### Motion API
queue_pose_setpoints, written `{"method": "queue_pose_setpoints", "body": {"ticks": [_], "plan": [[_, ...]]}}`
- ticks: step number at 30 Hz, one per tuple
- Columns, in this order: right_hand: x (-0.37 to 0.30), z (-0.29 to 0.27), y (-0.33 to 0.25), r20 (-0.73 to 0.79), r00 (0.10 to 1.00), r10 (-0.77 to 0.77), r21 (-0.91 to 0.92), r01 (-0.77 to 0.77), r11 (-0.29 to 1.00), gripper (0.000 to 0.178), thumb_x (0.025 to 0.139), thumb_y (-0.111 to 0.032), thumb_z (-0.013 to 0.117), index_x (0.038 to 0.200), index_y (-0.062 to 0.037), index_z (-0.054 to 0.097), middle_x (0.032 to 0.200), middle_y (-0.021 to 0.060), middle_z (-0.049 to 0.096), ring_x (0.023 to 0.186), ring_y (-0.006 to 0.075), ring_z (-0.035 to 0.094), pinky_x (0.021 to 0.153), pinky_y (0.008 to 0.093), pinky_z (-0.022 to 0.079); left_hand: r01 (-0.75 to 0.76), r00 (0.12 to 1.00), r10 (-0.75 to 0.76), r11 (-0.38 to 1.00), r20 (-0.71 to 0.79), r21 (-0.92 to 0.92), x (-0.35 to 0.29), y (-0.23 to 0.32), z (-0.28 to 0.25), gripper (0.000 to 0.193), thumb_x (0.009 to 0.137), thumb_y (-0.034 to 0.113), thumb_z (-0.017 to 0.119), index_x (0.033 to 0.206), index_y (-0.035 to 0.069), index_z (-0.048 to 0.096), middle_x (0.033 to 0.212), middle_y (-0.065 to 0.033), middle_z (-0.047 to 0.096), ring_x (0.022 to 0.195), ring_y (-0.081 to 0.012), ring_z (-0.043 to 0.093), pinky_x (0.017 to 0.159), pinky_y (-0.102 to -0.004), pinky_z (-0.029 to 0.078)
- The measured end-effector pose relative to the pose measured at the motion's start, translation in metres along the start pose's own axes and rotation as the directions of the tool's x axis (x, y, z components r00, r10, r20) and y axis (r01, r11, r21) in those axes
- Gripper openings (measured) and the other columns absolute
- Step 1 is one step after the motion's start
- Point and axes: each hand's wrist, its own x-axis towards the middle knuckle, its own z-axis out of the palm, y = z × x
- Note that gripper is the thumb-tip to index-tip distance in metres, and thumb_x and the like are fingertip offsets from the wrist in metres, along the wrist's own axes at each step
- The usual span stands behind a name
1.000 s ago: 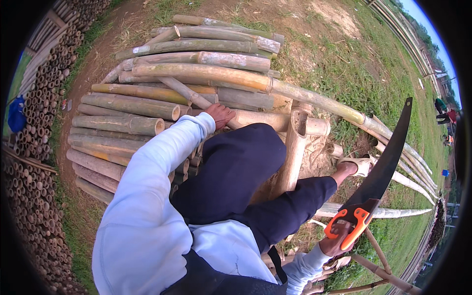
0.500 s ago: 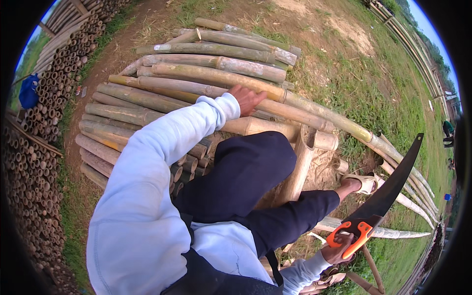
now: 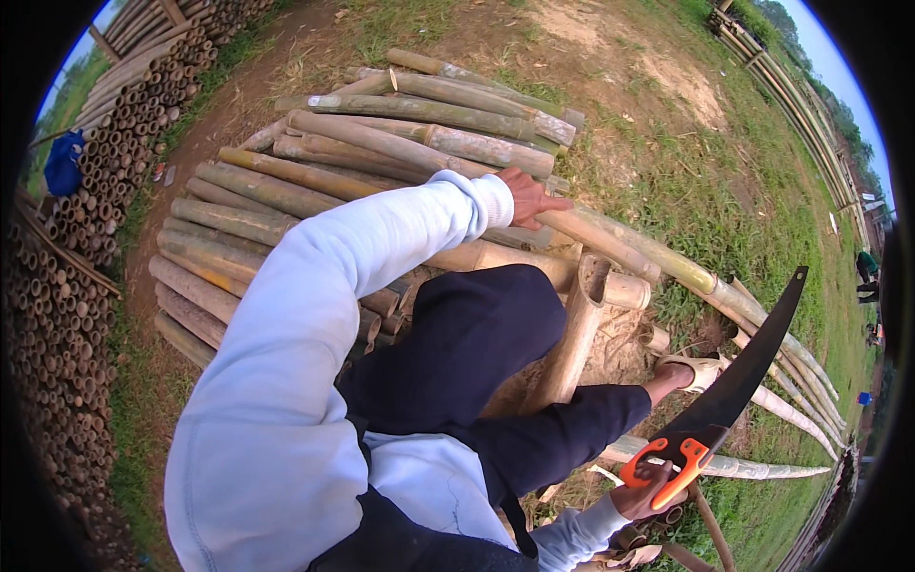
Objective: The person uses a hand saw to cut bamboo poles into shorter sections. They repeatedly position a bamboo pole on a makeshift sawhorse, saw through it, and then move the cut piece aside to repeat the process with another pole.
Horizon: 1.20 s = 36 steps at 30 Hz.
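Note:
My left hand (image 3: 524,198) is closed round a bamboo pole (image 3: 600,243), its thumb side toward the pole's right end. This pole lies across the top of the pile, and its right end sits above an upright-leaning bamboo post (image 3: 572,338) with a hollow notched top. In my right hand (image 3: 648,491), low at the right, is a hand saw (image 3: 739,377) by its orange and black handle. The saw's dark blade points up and away to the right, apart from the bamboo. Next to the post lies a short cut bamboo end (image 3: 626,292).
Stacked bamboo poles (image 3: 238,224) lie to the left and far side. A tall stack of cut bamboo (image 3: 71,381) lines the left edge, with a blue item (image 3: 64,162) on it. Long poles (image 3: 786,353) stretch right over grass. My sandalled foot (image 3: 691,372) is near the blade.
My left hand has moved right along with the bamboo pole, whose left end has swung away to the far side. The saw has shifted slightly left and down with my right hand.

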Motion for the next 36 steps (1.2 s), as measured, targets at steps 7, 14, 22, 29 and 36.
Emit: {"method": "queue_pose_setpoints", "body": {"ticks": [7,14,22,29,36], "plan": [[-0.001,-0.008,0.001,0.014,0.998,-0.055,-0.095,0.056,0.994,0.021,0.098,-0.017,0.065,0.097,-0.0027,0.05,0.063,0.0031,0.05,0.058,0.0116,0.047,0.059,0.0265,0.037,0.003,0.999,-0.007,0.996,-0.052,-0.086,0.016,-0.017,0.019,0.073,0.092,0.045,0.069,0.157,0.037,0.036,0.101,-0.0157,0.075,0.092,-0.0381,0.072,0.09,-0.053,0.054],[0.005,-0.008,0.013,-0.038,0.999,0.02,-0.018,-0.021,1.0,0.022,0.098,-0.02,0.066,0.103,-0.002,0.054,0.064,0.0025,0.047,0.059,0.0112,0.046,0.059,0.0258,0.038,-0.017,0.997,0.003,0.983,-0.074,-0.184,0.039,0.006,-0.004,0.071,0.09,0.046,0.07,0.155,0.035,0.042,0.095,-0.0172,0.074,0.092,-0.0406,0.071,0.09,-0.0513,0.054],[0.001,-0.019,0.017,-0.122,0.986,0.113,0.056,-0.107,0.993,0.029,0.096,-0.022,0.07,0.077,-0.0037,0.058,0.067,0.0021,0.047,0.064,0.0117,0.046,0.062,0.0257,0.038,0.01,1.0,-0.017,0.964,-0.024,-0.265,0.022,-0.054,0.032,0.07,0.09,0.048,0.07,0.153,0.035,0.044,0.103,-0.0197,0.074,0.098,-0.0433,0.069,0.091,-0.0532,0.053],[-0.005,0.004,0.01,-0.04,0.999,-0.004,0.026,0.005,1.0,0.028,0.098,-0.021,0.067,0.078,-0.003,0.058,0.068,0.002,0.048,0.063,0.0114,0.045,0.061,0.0262,0.036,-0.022,0.999,0.032,0.959,0.028,-0.283,0.02,-0.066,0.044,0.067,0.089,0.046,0.071,0.15,0.032,0.047,0.099,-0.021,0.073,0.097,-0.0449,0.068,0.09,-0.0544,0.052],[0.004,0.0,0.002,-0.067,0.988,0.139,-0.027,-0.141,0.99,0.025,0.098,-0.019,0.066,0.081,-0.0013,0.061,0.067,0.0059,0.057,0.062,0.0125,0.05,0.063,0.0285,0.042,-0.05,0.978,0.005,0.977,-0.21,-0.207,0.046,-0.058,0.052,0.057,0.092,0.044,0.07,0.139,0.014,0.059,0.135,-0.0189,0.058,0.124,-0.0417,0.055,0.106,-0.0495,0.045]]}}
